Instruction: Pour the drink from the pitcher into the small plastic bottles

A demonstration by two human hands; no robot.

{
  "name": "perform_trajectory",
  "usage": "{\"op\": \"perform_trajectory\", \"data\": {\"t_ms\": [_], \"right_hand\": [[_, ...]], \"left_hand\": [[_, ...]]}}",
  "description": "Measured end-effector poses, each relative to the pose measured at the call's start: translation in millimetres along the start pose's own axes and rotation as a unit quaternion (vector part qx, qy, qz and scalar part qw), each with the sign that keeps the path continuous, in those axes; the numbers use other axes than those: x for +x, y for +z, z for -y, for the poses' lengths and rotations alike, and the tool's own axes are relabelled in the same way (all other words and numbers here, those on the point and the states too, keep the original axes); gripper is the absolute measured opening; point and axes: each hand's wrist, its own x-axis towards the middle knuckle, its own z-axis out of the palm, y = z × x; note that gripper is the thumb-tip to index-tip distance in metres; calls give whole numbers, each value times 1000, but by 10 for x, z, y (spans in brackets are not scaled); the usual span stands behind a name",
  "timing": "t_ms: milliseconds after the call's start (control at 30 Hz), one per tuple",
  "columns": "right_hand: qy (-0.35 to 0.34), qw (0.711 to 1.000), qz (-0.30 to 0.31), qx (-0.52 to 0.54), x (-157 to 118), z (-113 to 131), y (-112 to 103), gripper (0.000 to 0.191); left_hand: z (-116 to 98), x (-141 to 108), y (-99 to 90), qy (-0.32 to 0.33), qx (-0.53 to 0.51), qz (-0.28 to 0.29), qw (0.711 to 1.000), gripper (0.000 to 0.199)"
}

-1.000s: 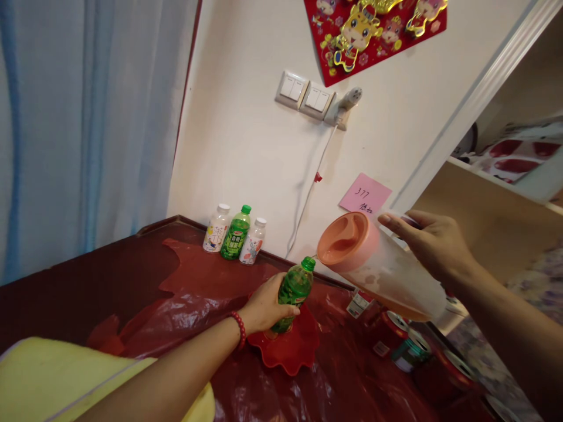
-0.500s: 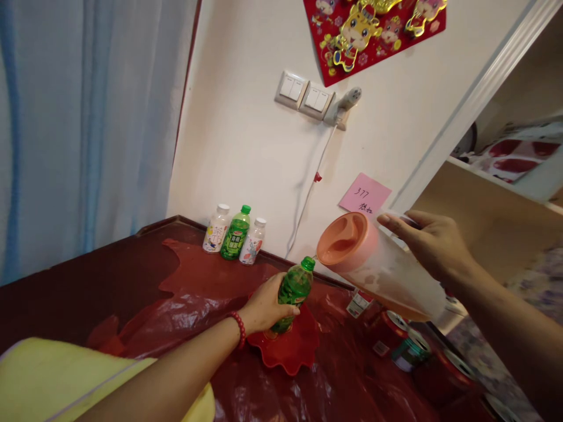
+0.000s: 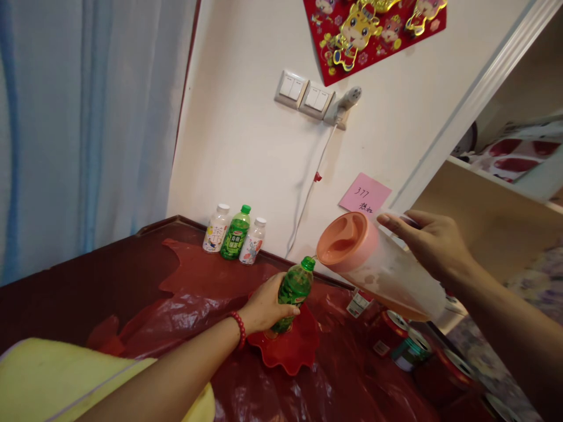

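Note:
My left hand (image 3: pixel 267 305) is wrapped round a green bottle (image 3: pixel 297 283), which stands over a red scalloped dish (image 3: pixel 288 351). To the right, my right hand (image 3: pixel 433 241) grips a translucent pitcher (image 3: pixel 387 272) by its handle side, fingers partly hidden. The pitcher is tipped left, and its orange lid (image 3: pixel 345 237) is close beside the bottle's green neck. A thin trickle seems to show between lid and bottle mouth. Amber liquid lies along the pitcher's lower side.
Behind stand two white bottles (image 3: pixel 216 230) (image 3: pixel 253 241) and another green bottle (image 3: pixel 236 233). Several cans (image 3: pixel 387 332) line the right edge near a small carton (image 3: pixel 359 303). Yellow cloth (image 3: pixel 65 381) lies at lower left. A white cord (image 3: pixel 307 202) hangs on the wall.

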Motion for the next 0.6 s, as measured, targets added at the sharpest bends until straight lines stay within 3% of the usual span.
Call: {"op": "perform_trajectory", "data": {"t_ms": [600], "right_hand": [[2, 1000, -3, -2, 6, -8, -1, 64]], "left_hand": [[6, 1, 1, 8, 2, -6, 1000, 62]]}}
